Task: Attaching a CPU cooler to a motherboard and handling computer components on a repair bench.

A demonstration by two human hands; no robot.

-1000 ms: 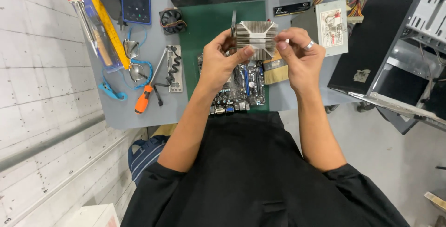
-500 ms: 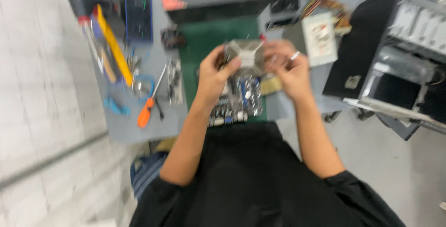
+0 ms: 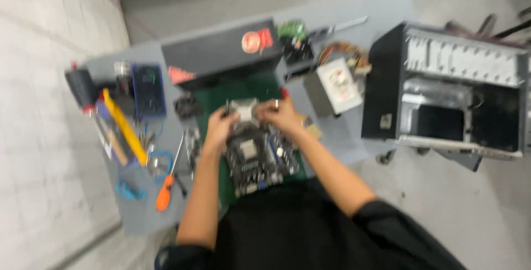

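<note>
The frame is blurred by motion. My left hand (image 3: 217,128) and my right hand (image 3: 281,114) hold a silver finned heatsink (image 3: 242,109) between them, just above the far edge of a dark motherboard (image 3: 260,156). The motherboard lies on a green mat (image 3: 238,90) on the grey table. A ring shows on my right hand. The fingers hide the heatsink's sides.
Left of the mat lie an orange-handled screwdriver (image 3: 164,191), a yellow tool (image 3: 125,128), blue-handled pliers and a dark blue box (image 3: 148,90). A black case panel (image 3: 221,53) lies behind. A power supply (image 3: 335,87) and an open computer case (image 3: 451,90) stand right.
The camera has pulled back and tilted, so the table looks smaller and blurred. Both hands have lowered the heatsink from in front of the camera down to the motherboard.
</note>
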